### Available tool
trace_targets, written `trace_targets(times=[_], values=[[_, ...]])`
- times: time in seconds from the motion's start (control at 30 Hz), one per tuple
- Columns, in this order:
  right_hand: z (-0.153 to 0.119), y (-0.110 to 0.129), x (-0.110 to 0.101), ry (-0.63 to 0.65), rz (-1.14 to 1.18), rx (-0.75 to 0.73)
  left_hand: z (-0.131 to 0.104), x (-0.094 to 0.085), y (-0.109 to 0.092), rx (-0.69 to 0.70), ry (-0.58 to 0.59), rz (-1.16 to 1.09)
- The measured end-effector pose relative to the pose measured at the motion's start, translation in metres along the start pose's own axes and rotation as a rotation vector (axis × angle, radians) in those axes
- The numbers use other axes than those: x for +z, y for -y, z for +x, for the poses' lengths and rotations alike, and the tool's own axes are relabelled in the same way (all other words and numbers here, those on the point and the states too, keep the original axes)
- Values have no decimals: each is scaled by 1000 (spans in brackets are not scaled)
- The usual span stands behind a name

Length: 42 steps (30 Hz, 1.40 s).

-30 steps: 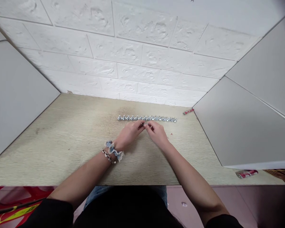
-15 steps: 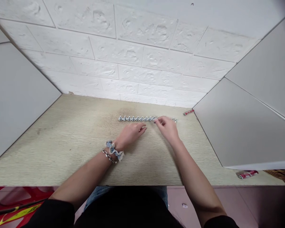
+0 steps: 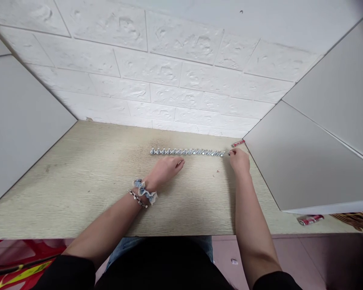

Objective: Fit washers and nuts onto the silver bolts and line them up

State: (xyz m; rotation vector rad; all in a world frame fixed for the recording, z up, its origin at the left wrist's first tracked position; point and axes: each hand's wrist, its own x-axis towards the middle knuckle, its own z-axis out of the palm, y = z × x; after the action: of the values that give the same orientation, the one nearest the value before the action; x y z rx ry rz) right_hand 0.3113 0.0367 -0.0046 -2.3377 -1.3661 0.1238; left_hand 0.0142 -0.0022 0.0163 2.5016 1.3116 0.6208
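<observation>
A long straight row of small silver bolts with washers point(image 3: 184, 152) runs across the table. Toward the left they stand upright; on the right several look tilted. At the row's right end, my right hand point(image 3: 240, 161) pinches a small metal piece that looks like another bolt, mostly hidden by the fingertips. My left hand point(image 3: 166, 168) rests on the table just in front of the row's middle, its fingers curled together. Whatever may be inside its palm cannot be seen. A scrunchie point(image 3: 145, 192) and a chain bracelet point(image 3: 137, 198) circle the left wrist.
A white brick-pattern wall point(image 3: 166, 88) closes off the back of the wooden table point(image 3: 87, 161). Grey panels flank it on the left point(image 3: 24, 121) and right point(image 3: 314, 161). One red battery point(image 3: 238, 143) lies near the back right corner, another point(image 3: 311, 220) by the front edge.
My right hand has moved right, from over the row's middle to its right end, uncovering the bolts there. My left hand has stayed nearly in place.
</observation>
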Motion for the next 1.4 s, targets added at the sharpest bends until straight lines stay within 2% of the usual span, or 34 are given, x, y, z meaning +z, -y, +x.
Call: trace_targets(times=[0.23, 0.6, 0.67, 0.73, 0.83, 0.93, 1.03, 1.23, 1.4], values=[[2, 3, 6, 69, -75, -15, 1, -2, -2, 29, 35, 41], [5, -2, 14, 24, -25, -117, 1, 1, -1, 47, 6, 26], [5, -2, 13, -11, -30, -126, 0, 1, -2, 50, 10, 32], [4, 3, 12, -104, -6, -160, 0, 1, -2, 54, 20, 40], [-7, 20, 13, -256, 89, -327, -1, 2, -3, 68, 30, 27], [-26, 45, 21, -198, 81, -537, -1, 4, -3, 67, 21, -8], [-44, 64, 31, -142, 20, -639, -1, 6, -3, 59, 7, -17], [-54, 72, 39, -30, -67, -722, -2, 7, -2, 80, 2, 15], [-54, 73, 39, -53, -48, -728, -2, 9, -2, 75, 0, 5]])
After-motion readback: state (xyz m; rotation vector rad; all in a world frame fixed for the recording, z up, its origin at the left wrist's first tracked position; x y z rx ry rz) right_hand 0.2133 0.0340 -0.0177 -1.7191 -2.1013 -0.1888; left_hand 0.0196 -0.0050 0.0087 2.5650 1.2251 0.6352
